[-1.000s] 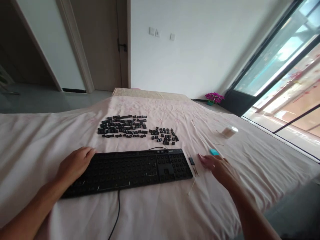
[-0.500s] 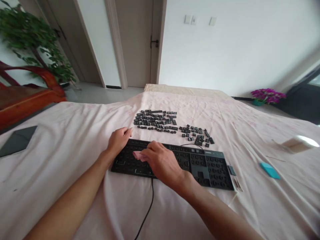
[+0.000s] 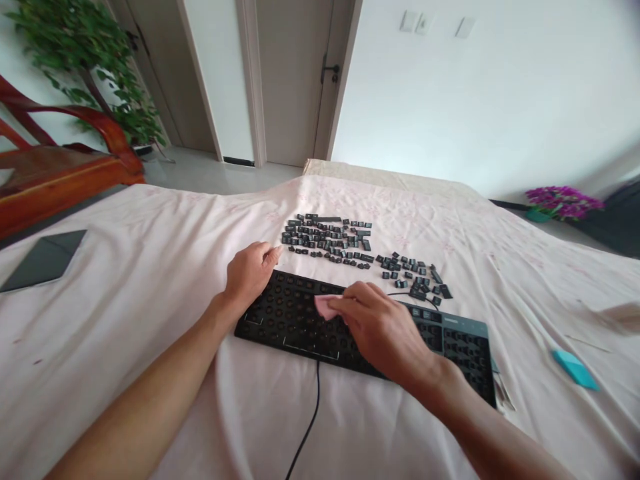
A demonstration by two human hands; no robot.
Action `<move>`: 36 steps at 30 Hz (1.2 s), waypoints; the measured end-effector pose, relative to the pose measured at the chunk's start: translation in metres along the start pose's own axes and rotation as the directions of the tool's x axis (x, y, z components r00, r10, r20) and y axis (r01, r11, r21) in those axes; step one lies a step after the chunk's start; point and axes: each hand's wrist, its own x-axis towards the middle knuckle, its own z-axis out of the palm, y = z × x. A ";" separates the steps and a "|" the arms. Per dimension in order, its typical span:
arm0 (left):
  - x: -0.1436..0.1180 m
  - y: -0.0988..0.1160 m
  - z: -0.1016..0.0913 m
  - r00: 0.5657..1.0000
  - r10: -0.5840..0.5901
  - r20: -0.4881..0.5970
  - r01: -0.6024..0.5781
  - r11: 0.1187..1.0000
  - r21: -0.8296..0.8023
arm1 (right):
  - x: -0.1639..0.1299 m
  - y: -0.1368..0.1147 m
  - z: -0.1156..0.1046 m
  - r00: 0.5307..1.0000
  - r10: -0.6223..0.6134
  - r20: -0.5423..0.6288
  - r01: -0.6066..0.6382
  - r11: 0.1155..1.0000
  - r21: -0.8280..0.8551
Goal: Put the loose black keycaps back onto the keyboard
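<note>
A black keyboard (image 3: 295, 320) with its keycaps off lies slightly slanted on the cloth-covered surface. My left hand (image 3: 250, 272) is closed at its far left corner, thumb toward the back; its fingertips are partly hidden. In my right hand (image 3: 375, 320), a small folded pink cloth (image 3: 327, 307) is pinched and held down at the exposed switches, left of the keyboard's middle. That hand and forearm cover part of the right half. Behind the keyboard, loose black keycaps (image 3: 325, 237) lie in rough rows, with a smaller group of keycaps (image 3: 413, 273) to the right.
A black cable (image 3: 306, 433) runs from the keyboard toward me. On the right lie a teal object (image 3: 575, 369) and a blurred pale roll-like item (image 3: 625, 317). A dark flat tablet-like object (image 3: 45, 260) rests at left. The pale bedspread-like cloth (image 3: 165, 267) is wrinkled.
My right hand has moved the pink cloth rightward along the keyboard. My left hand stays at the far left corner. The whole view has shifted a little.
</note>
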 end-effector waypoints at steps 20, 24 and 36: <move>-0.004 0.001 -0.003 0.997 -0.013 -0.076 0.023 0.992 0.126 | -0.065 0.030 -0.013 0.957 0.117 0.267 -0.218 0.895 0.389; -0.004 0.002 -0.007 0.991 0.022 -0.136 0.001 0.986 0.164 | -0.059 0.026 -0.021 0.967 0.209 -0.148 -0.147 0.925 0.350; -0.003 0.002 -0.010 0.993 -0.010 -0.118 0.040 0.966 0.256 | -0.035 -0.017 0.020 0.989 0.121 -0.083 -0.097 0.964 0.246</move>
